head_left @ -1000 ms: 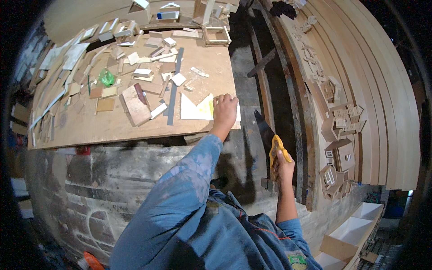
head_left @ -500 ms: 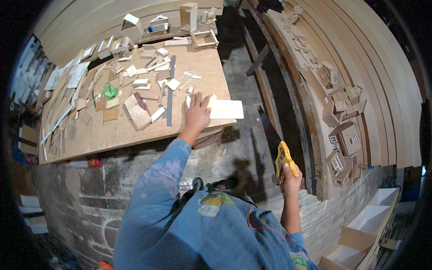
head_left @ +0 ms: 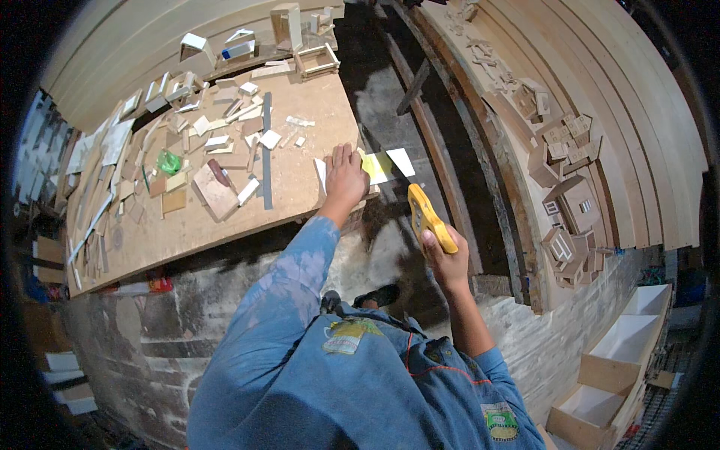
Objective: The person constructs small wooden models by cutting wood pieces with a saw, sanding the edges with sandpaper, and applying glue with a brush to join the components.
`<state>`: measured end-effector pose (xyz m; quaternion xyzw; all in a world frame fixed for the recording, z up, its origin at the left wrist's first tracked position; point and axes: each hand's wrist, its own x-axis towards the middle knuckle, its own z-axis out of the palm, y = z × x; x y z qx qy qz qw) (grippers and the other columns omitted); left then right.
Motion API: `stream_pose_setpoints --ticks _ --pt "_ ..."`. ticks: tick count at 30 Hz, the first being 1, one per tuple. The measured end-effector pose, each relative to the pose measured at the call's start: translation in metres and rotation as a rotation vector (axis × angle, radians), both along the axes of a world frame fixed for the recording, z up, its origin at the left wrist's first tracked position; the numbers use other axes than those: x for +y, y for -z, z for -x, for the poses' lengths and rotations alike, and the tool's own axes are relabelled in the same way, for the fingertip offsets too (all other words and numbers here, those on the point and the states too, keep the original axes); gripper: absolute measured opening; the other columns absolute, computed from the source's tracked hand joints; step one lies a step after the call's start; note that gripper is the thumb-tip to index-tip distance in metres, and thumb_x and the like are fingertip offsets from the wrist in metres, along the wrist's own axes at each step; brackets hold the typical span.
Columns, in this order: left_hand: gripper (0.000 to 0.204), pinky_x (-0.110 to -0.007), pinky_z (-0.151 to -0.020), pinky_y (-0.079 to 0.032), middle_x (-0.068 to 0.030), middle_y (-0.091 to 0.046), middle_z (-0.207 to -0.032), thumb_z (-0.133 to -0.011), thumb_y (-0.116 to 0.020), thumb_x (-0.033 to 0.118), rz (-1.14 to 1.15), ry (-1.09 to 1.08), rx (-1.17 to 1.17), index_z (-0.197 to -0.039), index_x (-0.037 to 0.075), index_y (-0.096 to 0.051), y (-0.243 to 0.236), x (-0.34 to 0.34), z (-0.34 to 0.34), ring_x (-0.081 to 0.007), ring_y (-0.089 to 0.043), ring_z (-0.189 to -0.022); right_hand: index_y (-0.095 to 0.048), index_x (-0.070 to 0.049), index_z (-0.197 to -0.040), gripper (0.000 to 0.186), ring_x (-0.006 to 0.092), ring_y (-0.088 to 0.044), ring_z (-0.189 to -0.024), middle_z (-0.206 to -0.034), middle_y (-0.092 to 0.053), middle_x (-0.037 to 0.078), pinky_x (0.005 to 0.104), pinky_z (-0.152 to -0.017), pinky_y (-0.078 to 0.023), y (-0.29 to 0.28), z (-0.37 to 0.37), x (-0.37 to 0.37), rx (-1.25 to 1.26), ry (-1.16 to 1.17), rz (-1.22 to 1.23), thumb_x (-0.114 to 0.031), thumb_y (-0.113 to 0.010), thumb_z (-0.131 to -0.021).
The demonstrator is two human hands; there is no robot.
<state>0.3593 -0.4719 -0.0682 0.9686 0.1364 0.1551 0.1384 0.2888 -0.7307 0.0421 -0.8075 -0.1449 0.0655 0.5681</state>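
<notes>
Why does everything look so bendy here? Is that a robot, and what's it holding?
There's no robot! Those are a person's own bare hands. The person wears a camera on their head, looking down, so you see nearly what they see: their hands, blue sleeves and clothes. The lens is very wide, called a fisheye, and it makes straight edges curve.

The left hand rests on a white board with a yellow patch, which sticks out past the edge of the wooden table. The right hand holds a saw by its yellow handle. Its dark blade crosses over the board in the picture.

Also on the table are many small wood pieces, a long dark strip and something green and shiny.
</notes>
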Motion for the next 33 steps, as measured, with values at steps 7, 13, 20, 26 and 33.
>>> stream_pose_setpoints --ticks 7,13,20,26,33 --pt "0.056 -0.053 -0.109 -0.027 -0.0176 -0.043 -0.143 -0.084 -0.057 0.02 0.016 -0.003 -0.114 -0.134 0.0 -0.044 0.007 -0.003 -0.002 -0.0335 -0.036 -0.135 -0.06 0.0 -0.085 0.031 0.015 -0.047 -0.061 -0.066 -0.052 0.006 0.03 -0.059 -0.042 -0.022 -0.003 0.011 0.046 0.001 0.091 -0.03 -0.068 -0.09" --pt "0.062 -0.054 -0.113 -0.023 -0.015 -0.039 -0.148 -0.087 -0.054 0.023 0.016 -0.015 -0.022 -0.143 0.002 -0.038 0.005 -0.004 -0.003 -0.0319 -0.033 -0.139 -0.06 -0.001 -0.085 0.032 0.0122 -0.047 -0.06 -0.063 -0.05 0.002 0.0298 -0.056 -0.04 -0.021 -0.003 0.015 0.034 0.013 0.097 -0.032 -0.067 -0.091" --pt "0.06 -0.054 -0.113 -0.023 -0.0147 -0.036 -0.15 -0.089 -0.052 0.025 0.027 -0.008 0.012 -0.143 0.003 -0.038 0.003 -0.002 -0.002 -0.0314 -0.03 -0.141 -0.061 0.0 -0.088 0.03 0.0075 -0.046 -0.061 -0.066 -0.051 -0.002 0.025 -0.056 -0.039 -0.033 0.0 0.02 0.222 0.033 0.011 -0.03 -0.067 -0.092" --pt "0.06 -0.054 -0.114 -0.023 -0.0148 -0.035 -0.15 -0.091 -0.051 0.028 0.021 -0.015 0.029 -0.143 0.003 -0.036 0.005 -0.002 -0.004 -0.0319 -0.03 -0.141 -0.061 -0.001 -0.09 0.03 0.0073 -0.046 -0.054 -0.065 -0.052 -0.001 0.0245 -0.05 -0.038 -0.023 0.001 0.016 0.125 0.025 0.003 -0.03 -0.065 -0.094" --pt "0.061 -0.051 -0.118 -0.015 -0.0139 -0.031 -0.153 -0.092 -0.05 0.027 0.1 0.014 0.087 -0.145 0.003 -0.035 -0.002 0.001 -0.003 -0.0298 -0.024 -0.144 -0.059 0.0 -0.084 0.032 0.0082 -0.046 -0.054 -0.064 -0.052 0.0 0.0262 -0.049 -0.038 -0.037 -0.009 0.04 0.212 0.025 0.032 -0.03 -0.065 -0.094"
